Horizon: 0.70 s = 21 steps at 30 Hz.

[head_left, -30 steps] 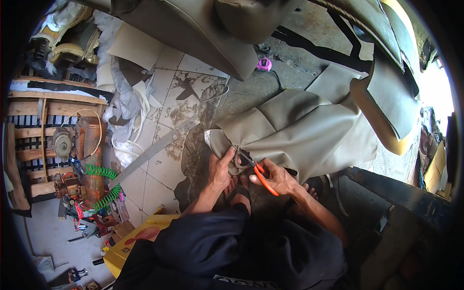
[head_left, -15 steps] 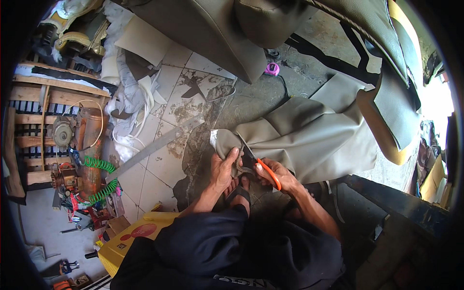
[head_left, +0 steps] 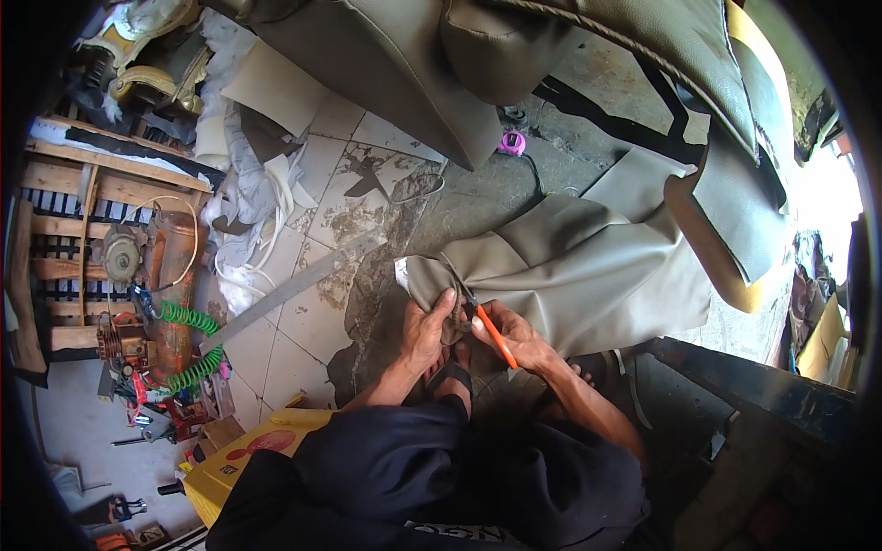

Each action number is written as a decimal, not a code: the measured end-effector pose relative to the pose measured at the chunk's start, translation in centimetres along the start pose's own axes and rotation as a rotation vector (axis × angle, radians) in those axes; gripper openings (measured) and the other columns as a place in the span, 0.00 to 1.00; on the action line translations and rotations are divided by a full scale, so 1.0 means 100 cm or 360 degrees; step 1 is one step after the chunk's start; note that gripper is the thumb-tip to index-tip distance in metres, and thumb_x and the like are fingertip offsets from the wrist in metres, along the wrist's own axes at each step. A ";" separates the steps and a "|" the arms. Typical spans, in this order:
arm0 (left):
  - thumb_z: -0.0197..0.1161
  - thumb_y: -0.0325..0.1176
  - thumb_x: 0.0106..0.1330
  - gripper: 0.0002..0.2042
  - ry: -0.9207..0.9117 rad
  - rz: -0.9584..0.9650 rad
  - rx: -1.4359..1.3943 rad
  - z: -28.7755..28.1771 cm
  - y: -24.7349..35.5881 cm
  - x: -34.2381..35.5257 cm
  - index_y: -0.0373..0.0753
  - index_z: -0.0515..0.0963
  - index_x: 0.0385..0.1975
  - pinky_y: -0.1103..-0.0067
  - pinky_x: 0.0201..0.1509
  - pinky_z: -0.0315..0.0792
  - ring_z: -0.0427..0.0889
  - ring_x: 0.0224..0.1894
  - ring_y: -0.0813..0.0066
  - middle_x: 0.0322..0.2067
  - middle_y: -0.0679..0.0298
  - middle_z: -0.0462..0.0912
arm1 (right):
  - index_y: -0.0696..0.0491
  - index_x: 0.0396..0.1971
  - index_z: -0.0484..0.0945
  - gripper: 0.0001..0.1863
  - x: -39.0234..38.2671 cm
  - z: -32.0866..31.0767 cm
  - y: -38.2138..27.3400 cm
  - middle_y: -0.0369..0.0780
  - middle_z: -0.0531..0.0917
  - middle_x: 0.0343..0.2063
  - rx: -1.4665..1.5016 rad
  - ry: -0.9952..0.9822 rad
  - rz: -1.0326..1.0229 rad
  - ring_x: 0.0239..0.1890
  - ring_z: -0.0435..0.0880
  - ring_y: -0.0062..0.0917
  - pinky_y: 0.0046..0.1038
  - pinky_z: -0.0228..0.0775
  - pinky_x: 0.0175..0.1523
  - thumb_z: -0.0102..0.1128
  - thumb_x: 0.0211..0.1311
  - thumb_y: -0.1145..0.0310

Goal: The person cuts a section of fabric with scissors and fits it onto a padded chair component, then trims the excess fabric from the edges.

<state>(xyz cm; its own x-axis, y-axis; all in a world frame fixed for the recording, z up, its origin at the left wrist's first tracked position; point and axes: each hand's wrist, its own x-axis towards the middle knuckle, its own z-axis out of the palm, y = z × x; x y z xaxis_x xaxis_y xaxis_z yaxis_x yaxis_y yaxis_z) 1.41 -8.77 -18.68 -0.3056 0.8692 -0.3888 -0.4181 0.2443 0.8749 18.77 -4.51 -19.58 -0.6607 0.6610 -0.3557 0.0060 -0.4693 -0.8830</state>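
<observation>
1. From my remote view, the left hand (head_left: 426, 331) pinches the near-left edge of a taupe leather-like sheet (head_left: 579, 275), thumb uppermost.
2. Right hand (head_left: 516, 340) is closed on orange-handled metal scissors (head_left: 496, 336); blades meet the sheet just right of the left thumb. Fingers partly hide the handles from me.
3. Sheet spreads beyond and rightward of both hands.
4. Left: long flat grey metal strip (head_left: 294, 283). Beyond: pink rounded tape measure (head_left: 512, 143). Right: dark straight beam (head_left: 744, 372).

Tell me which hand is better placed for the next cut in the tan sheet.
Right, it seems: the right hand holds the orange-handled scissors, their blades at the sheet. The left hand pinches the sheet beside them.
</observation>
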 end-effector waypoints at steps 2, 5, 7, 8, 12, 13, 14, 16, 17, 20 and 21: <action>0.62 0.33 0.70 0.07 -0.0030 -0.0019 -0.0065 0.002 0.005 -0.001 0.37 0.77 0.41 0.80 0.35 0.76 0.80 0.29 0.78 0.33 0.64 0.81 | 0.59 0.43 0.76 0.31 -0.001 -0.001 -0.004 0.35 0.78 0.28 -0.0022 0.0016 0.0006 0.32 0.74 0.18 0.24 0.68 0.39 0.63 0.62 0.41; 0.62 0.35 0.71 0.08 0.0023 0.0003 -0.0092 0.005 0.004 -0.002 0.36 0.78 0.38 0.80 0.36 0.76 0.80 0.29 0.78 0.32 0.63 0.83 | 0.58 0.43 0.76 0.30 -0.002 -0.004 -0.009 0.36 0.78 0.28 -0.0300 0.0013 0.0120 0.33 0.75 0.18 0.24 0.68 0.39 0.64 0.62 0.43; 0.62 0.35 0.71 0.08 0.0036 -0.0016 -0.0142 0.007 0.003 -0.004 0.36 0.78 0.38 0.79 0.36 0.76 0.80 0.30 0.78 0.33 0.63 0.82 | 0.58 0.42 0.77 0.28 -0.006 -0.003 -0.013 0.36 0.78 0.28 -0.0351 0.0044 0.0160 0.32 0.75 0.19 0.24 0.68 0.38 0.65 0.62 0.44; 0.62 0.36 0.71 0.09 0.0050 -0.0041 -0.0186 0.008 0.002 -0.004 0.36 0.78 0.38 0.79 0.37 0.76 0.80 0.30 0.78 0.34 0.63 0.82 | 0.58 0.42 0.77 0.28 -0.007 -0.004 -0.012 0.36 0.78 0.28 -0.0342 0.0041 0.0157 0.32 0.75 0.19 0.24 0.68 0.38 0.65 0.62 0.44; 0.62 0.36 0.70 0.09 0.0048 -0.0041 -0.0242 0.007 -0.001 -0.005 0.36 0.78 0.38 0.79 0.37 0.76 0.80 0.31 0.78 0.34 0.63 0.82 | 0.58 0.41 0.78 0.28 -0.009 0.000 -0.010 0.36 0.78 0.26 -0.0364 0.0111 0.0126 0.30 0.74 0.19 0.25 0.68 0.36 0.65 0.62 0.44; 0.62 0.36 0.70 0.09 0.0039 -0.0041 -0.0240 0.006 -0.001 -0.006 0.36 0.78 0.39 0.79 0.36 0.76 0.80 0.31 0.78 0.34 0.63 0.82 | 0.58 0.41 0.78 0.28 -0.009 0.001 -0.012 0.36 0.78 0.26 -0.0356 0.0134 0.0088 0.29 0.74 0.19 0.25 0.68 0.36 0.65 0.62 0.45; 0.62 0.35 0.70 0.09 0.0031 -0.0042 -0.0237 0.005 0.000 -0.006 0.36 0.78 0.39 0.79 0.36 0.76 0.80 0.30 0.78 0.33 0.63 0.82 | 0.58 0.41 0.78 0.28 -0.009 0.002 -0.015 0.36 0.78 0.26 -0.0359 0.0131 0.0088 0.29 0.74 0.19 0.25 0.68 0.36 0.65 0.62 0.45; 0.61 0.34 0.71 0.07 0.0030 -0.0095 -0.0247 0.001 -0.001 -0.007 0.37 0.78 0.41 0.79 0.36 0.76 0.80 0.30 0.78 0.33 0.64 0.82 | 0.58 0.39 0.78 0.26 -0.012 0.003 -0.021 0.36 0.79 0.26 -0.0444 0.0123 0.0238 0.30 0.75 0.19 0.26 0.69 0.36 0.66 0.62 0.46; 0.60 0.32 0.71 0.06 0.0026 -0.0152 -0.0253 -0.001 -0.002 -0.008 0.38 0.78 0.43 0.79 0.36 0.76 0.80 0.30 0.78 0.33 0.64 0.82 | 0.58 0.39 0.78 0.26 -0.010 0.002 -0.021 0.36 0.79 0.26 -0.0445 0.0120 0.0237 0.30 0.75 0.19 0.26 0.69 0.36 0.66 0.62 0.46; 0.60 0.30 0.71 0.07 -0.0188 -0.0095 -0.0216 0.006 0.001 -0.015 0.38 0.77 0.44 0.78 0.37 0.76 0.80 0.31 0.77 0.33 0.64 0.82 | 0.59 0.39 0.77 0.27 -0.004 -0.007 -0.018 0.37 0.79 0.27 -0.0070 0.0204 0.0308 0.31 0.76 0.20 0.27 0.69 0.37 0.66 0.62 0.46; 0.61 0.31 0.70 0.07 -0.0158 -0.0070 -0.0217 0.007 0.005 -0.015 0.38 0.77 0.43 0.78 0.37 0.76 0.81 0.32 0.77 0.31 0.65 0.82 | 0.59 0.40 0.76 0.27 -0.004 -0.011 -0.016 0.38 0.80 0.28 -0.0314 0.0253 0.0126 0.31 0.76 0.21 0.29 0.70 0.37 0.67 0.61 0.46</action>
<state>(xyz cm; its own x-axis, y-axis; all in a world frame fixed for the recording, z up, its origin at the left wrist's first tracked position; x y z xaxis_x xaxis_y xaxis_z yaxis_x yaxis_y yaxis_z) 2.27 -9.59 -17.42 -0.2010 0.8988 -0.3895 -0.5437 0.2285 0.8076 19.80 -3.38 -18.37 -0.5265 0.7177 -0.4557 0.2094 -0.4101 -0.8877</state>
